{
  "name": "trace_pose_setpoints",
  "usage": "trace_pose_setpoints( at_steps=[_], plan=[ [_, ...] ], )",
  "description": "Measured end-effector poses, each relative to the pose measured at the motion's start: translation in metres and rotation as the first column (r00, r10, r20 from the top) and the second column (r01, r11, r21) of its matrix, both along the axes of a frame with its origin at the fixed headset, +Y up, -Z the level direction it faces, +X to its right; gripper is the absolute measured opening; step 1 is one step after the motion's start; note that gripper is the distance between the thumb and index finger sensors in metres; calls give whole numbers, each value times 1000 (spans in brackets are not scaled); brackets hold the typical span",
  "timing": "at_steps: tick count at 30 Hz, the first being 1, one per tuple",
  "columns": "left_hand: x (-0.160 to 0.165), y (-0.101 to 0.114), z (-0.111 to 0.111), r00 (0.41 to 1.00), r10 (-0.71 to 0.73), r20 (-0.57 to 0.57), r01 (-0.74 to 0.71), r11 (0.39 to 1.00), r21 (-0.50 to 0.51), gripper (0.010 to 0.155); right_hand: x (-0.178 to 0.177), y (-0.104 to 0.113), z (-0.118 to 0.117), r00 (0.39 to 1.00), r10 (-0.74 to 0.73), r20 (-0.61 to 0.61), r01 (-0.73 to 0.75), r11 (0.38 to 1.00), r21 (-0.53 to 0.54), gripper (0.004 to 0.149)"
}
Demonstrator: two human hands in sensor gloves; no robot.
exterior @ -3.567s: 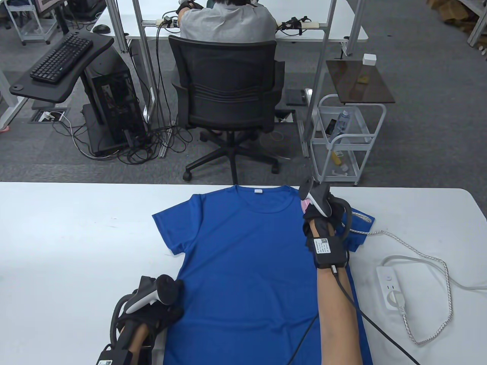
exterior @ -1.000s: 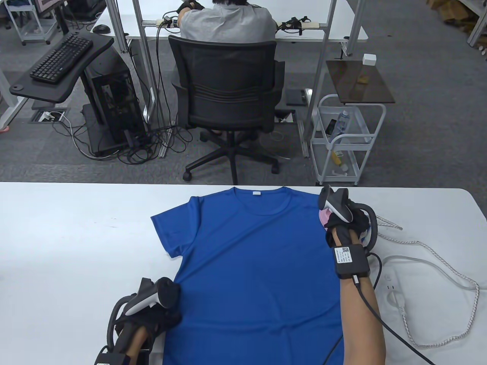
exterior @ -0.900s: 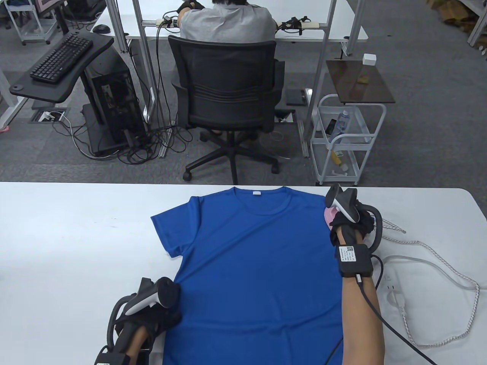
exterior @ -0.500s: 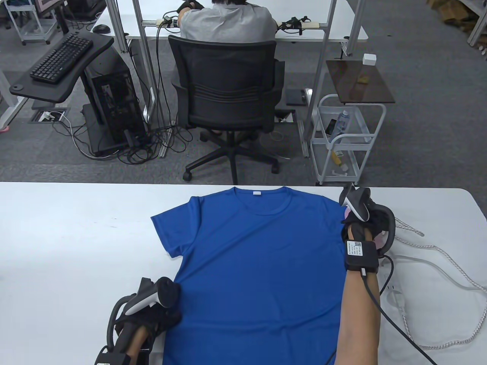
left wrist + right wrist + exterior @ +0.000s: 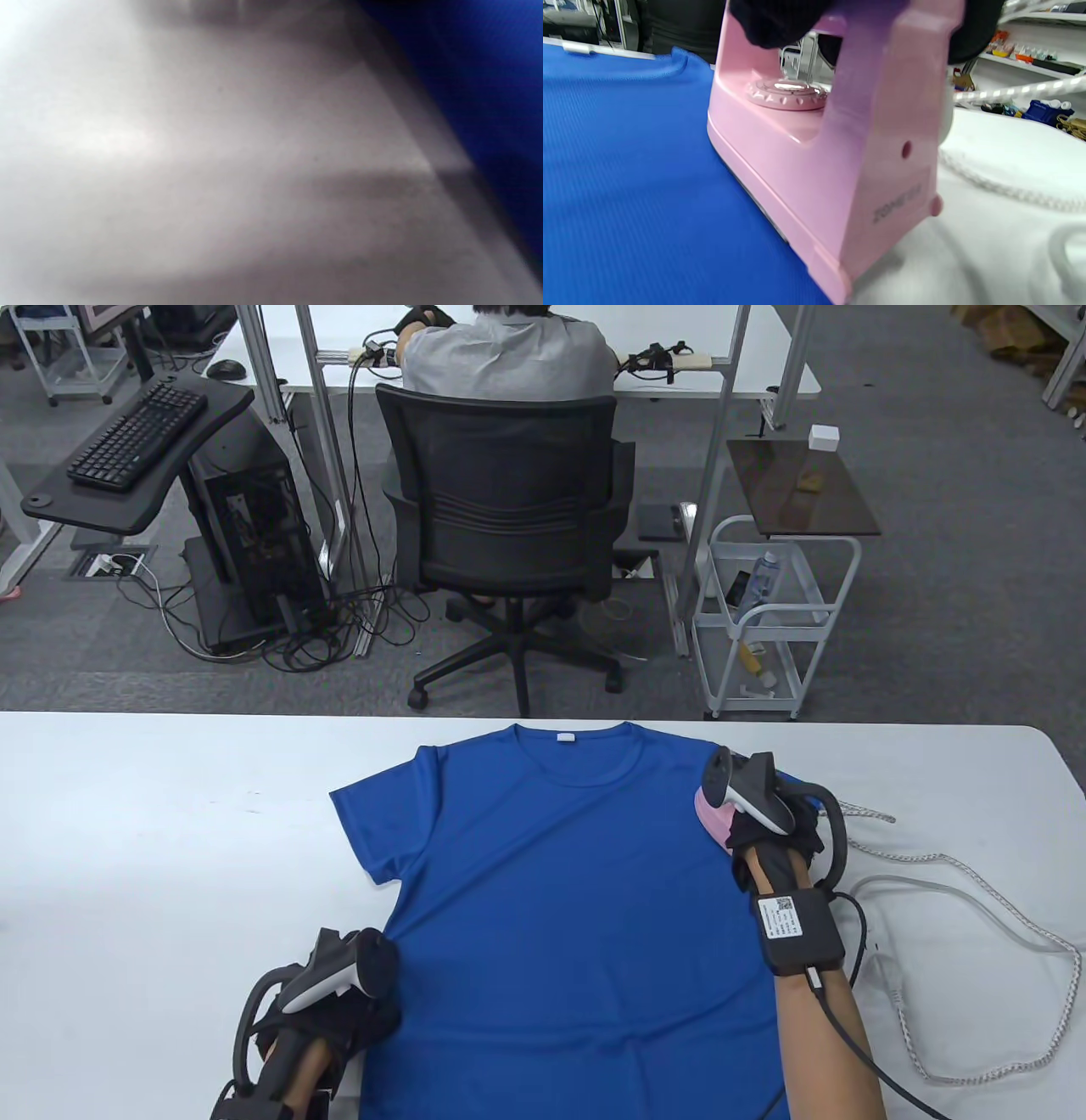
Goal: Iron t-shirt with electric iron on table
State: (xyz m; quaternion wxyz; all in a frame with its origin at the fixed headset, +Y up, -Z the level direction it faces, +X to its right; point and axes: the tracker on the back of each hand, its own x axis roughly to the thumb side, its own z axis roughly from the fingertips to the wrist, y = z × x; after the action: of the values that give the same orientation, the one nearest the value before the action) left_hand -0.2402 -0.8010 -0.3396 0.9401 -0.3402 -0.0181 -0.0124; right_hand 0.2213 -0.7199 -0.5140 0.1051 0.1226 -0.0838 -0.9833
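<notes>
In front of my white table (image 5: 170,831) the floor is grey carpet (image 5: 933,585). A black office chair (image 5: 501,517) with a seated person stands at another white desk (image 5: 764,381). A white wire cart (image 5: 768,619) stands right, a keyboard stand (image 5: 136,458) left.

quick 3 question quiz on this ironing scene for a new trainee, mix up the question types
1. True or false: the pink iron stands upright on the bare table, off the t-shirt.
2. Which hand grips the iron's handle? A) left hand B) right hand C) neither
3. Fill in: the left hand rests at the t-shirt's near ____ edge.

Key
1. False: its soleplate lies on the blue fabric, at the shirt's right shoulder.
2. B: gloved fingers curl round the handle in the right wrist view.
3. Left; how its fingers lie cannot be told, the tracker hides them.
</notes>
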Motion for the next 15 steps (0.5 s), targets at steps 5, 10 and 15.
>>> trace_pose_setpoints(
  at_steps=[5, 10, 15],
  plan=[
    [0, 0, 0, 1000, 2, -7, -2, 1000, -17, 78, 16, 2, -6, 998, -12, 65, 9, 999, 51, 74],
    [-1, 0, 0, 1000, 7, -10, -8, 1000, -26, 78, 29, -1, -16, 992, 31, 124, -42, 995, 85, 73],
    [-9, -1, -3, 1000, 22, -12, -22, 999, -29, 79, 47, -1, -31, 983, 14, 184, -33, 994, 102, 73]
  ],
)
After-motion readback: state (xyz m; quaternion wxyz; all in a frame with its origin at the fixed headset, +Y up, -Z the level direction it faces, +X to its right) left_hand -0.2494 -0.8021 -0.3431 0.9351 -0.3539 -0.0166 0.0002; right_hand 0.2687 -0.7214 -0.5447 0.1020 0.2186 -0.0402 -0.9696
